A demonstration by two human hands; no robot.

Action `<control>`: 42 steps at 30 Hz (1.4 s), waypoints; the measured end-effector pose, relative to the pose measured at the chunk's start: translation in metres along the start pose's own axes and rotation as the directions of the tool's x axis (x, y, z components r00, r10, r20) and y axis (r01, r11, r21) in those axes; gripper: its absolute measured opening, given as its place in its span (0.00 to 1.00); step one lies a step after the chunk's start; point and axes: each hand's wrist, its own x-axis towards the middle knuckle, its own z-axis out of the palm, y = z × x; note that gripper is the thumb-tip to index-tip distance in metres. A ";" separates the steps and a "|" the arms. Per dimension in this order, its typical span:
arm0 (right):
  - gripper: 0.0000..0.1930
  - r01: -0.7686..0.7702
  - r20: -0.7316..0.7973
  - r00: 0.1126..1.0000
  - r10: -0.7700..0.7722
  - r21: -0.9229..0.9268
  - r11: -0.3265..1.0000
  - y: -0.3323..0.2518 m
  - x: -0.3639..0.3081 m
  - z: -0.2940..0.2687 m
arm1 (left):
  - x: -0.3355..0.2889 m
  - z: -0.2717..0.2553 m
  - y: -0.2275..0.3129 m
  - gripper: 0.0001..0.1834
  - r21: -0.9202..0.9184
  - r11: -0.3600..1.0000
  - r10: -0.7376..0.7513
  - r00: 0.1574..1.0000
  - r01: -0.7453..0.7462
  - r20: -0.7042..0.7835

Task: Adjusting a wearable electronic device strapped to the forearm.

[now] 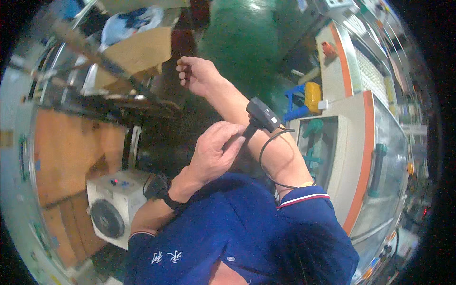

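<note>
My left hand [216, 151] reaches across my body to my right forearm, its thumb and fingers pinching a black strap [249, 134]. That strap runs round the right forearm and carries a small black box-shaped device [264, 114]. A thin black cable [262, 154] loops from the device along the arm toward the sleeve. Ahead of me, my right hand [199, 75] is held out with its fingers curled into a loose fist; nothing shows in it. On my left wrist sits another black band [174, 199] with a dark device [156, 186] attached.
A white box with a round black front [108, 217] stands at lower left, beside brown boards [76, 152]. A rack with cardboard [137, 52] stands at far left. Along the right runs a cream machine with an orange edge [363, 175]; a blue and yellow object [311, 97] is beside it.
</note>
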 end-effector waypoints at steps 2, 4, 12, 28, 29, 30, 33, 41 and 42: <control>0.04 0.023 -0.093 0.995 -0.021 0.027 0.999 -0.033 0.024 -0.033 | 0.046 0.018 -0.018 0.12 -0.014 1.000 0.028 0.999 -0.027 0.047; 0.04 0.048 -0.150 0.988 -0.045 0.020 0.999 -0.044 0.038 -0.055 | 0.065 0.019 -0.034 0.11 0.000 0.998 0.059 0.992 -0.059 0.116; 0.07 0.284 -0.233 0.934 -0.271 0.025 0.959 -0.186 0.140 -0.098 | 0.188 0.015 -0.122 0.09 -0.102 0.992 -0.050 0.968 0.078 0.247; 0.18 0.424 -0.025 0.867 -0.498 0.562 0.710 -0.487 0.297 -0.161 | 0.451 0.084 -0.239 0.13 -0.531 0.610 -0.387 0.806 0.588 0.449; 0.19 0.394 0.028 0.868 -0.495 0.567 0.723 -0.502 0.311 -0.164 | 0.472 0.088 -0.244 0.13 -0.532 0.618 -0.396 0.814 0.579 0.426; 0.19 0.359 0.074 0.873 -0.482 0.573 0.737 -0.512 0.324 -0.164 | 0.488 0.091 -0.248 0.12 -0.626 0.480 -0.430 0.787 0.614 0.442; 0.19 0.273 0.132 0.895 -0.427 0.596 0.755 -0.544 0.360 -0.155 | 0.532 0.098 -0.251 0.10 -0.727 0.199 -0.513 0.702 0.657 0.494; 0.15 0.267 0.198 0.864 -0.463 0.600 0.754 -0.604 0.400 -0.122 | 0.600 0.093 -0.267 0.07 -0.780 -0.127 -0.466 0.658 0.612 0.592; 0.15 0.279 0.195 0.856 -0.479 0.606 0.745 -0.609 0.401 -0.122 | 0.606 0.091 -0.260 0.06 -0.805 -0.031 -0.521 0.678 0.592 0.519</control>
